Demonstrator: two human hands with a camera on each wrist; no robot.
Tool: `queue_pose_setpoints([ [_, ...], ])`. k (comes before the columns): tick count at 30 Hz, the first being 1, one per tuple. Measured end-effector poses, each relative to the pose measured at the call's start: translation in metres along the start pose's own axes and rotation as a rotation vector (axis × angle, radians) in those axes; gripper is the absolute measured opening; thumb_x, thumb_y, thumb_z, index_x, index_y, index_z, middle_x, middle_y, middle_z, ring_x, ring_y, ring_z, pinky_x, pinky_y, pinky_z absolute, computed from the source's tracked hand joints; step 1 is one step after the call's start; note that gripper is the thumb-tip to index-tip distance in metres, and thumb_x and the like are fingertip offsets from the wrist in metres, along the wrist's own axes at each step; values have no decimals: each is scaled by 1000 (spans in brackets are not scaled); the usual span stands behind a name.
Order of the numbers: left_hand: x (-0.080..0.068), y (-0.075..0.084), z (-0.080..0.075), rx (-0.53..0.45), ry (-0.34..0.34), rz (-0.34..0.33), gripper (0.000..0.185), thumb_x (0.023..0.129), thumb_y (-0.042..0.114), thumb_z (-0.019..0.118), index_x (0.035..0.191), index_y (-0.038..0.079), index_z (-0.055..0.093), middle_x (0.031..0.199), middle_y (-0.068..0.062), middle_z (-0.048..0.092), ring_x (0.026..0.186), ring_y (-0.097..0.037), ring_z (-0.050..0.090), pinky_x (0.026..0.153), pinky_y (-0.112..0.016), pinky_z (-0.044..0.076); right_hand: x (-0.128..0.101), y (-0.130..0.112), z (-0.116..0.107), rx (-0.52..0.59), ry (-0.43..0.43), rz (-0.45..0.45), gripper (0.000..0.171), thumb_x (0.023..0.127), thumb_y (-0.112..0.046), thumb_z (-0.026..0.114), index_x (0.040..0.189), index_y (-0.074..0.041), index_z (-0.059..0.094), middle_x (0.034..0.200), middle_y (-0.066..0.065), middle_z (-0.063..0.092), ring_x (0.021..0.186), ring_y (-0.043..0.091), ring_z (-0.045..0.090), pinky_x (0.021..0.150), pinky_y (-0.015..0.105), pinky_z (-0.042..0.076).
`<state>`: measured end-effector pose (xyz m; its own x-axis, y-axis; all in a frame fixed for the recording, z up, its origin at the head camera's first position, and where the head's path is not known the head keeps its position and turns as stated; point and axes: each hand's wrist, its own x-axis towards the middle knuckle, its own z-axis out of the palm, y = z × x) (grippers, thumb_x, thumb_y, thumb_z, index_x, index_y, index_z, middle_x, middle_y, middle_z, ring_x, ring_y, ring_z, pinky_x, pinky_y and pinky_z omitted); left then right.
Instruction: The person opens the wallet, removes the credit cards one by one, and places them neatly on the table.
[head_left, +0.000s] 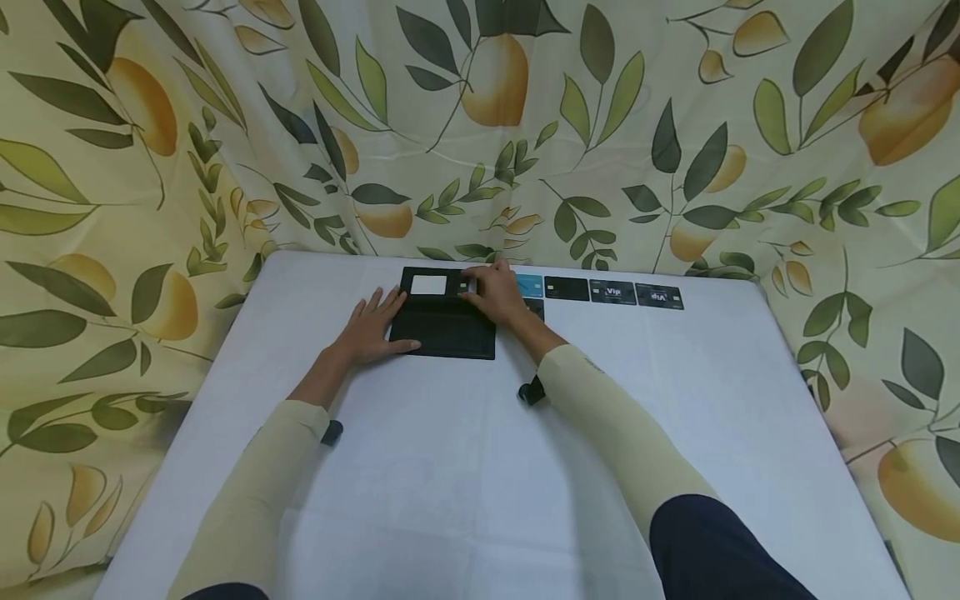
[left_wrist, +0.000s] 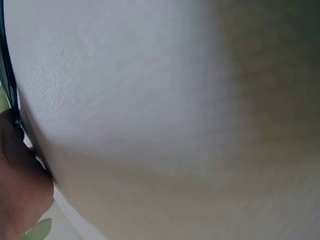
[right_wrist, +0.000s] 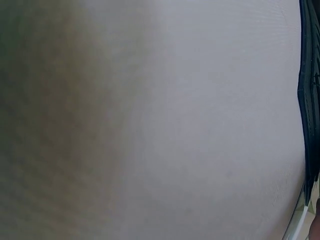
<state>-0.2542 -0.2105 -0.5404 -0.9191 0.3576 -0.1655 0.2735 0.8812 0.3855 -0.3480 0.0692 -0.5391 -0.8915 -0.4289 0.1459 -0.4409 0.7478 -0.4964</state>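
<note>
**Hands on the open black wallet**

On the white bench [head_left: 465,467], the left hand [head_left: 372,327] lies flat, fingers spread, on the black wallet [head_left: 448,325] at its 9 o'clock edge. The right hand [head_left: 497,293] pinches a card [head_left: 467,287] at its 1 o'clock corner. Farther, at 3 o'clock, a row of cards [head_left: 613,292] lies flat.

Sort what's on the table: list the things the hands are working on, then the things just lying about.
In hand:
- black card holder, left hand flat on it
- card at its top edge, under the right hand

Lying about:
- blue card
- black cards in a row
- white table
- leaf-print cloth
</note>
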Motion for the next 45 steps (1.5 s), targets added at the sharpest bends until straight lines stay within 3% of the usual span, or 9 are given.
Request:
queue_pose_setpoints([
  [18,-2,2,-5,32,14,-21,108,93,65,67,169,7,16,176,-10,9,161,-37,-1,127,-54,-1,-1,0,-9,-72,8,-71,40,99,-28,78,136,-13,72,88,6,67,105,28,46,87,47,35],
  [25,-1,1,-5,38,12,-14,108,94,65,66,169,7,15,176,-10,8,161,-38,-2,127,-55,-1,1,7,-12,-55,8,-56,48,95,-29,82,137,-8,70,112,10,73,105,30,45,89,48,38],
  [31,-3,3,-5,37,28,3,107,93,63,67,168,5,17,176,-12,11,160,-39,0,127,-57,1,3,9,-8,-103,-28,-49,63,94,-39,82,144,-7,64,144,13,63,123,33,46,100,51,40],
  [35,-4,5,-4,22,36,11,107,93,63,68,168,5,19,176,-12,12,160,-40,1,127,-58,1,3,6,-8,-109,-55,-27,65,94,-42,81,146,-7,63,147,16,57,131,35,42,104,52,38],
  [45,-4,3,0,22,27,11,108,93,64,68,168,5,17,176,-11,10,160,-39,-1,126,-58,0,4,2,-9,-119,-92,2,63,95,-44,80,146,-10,64,144,15,55,131,33,40,106,51,37],
])
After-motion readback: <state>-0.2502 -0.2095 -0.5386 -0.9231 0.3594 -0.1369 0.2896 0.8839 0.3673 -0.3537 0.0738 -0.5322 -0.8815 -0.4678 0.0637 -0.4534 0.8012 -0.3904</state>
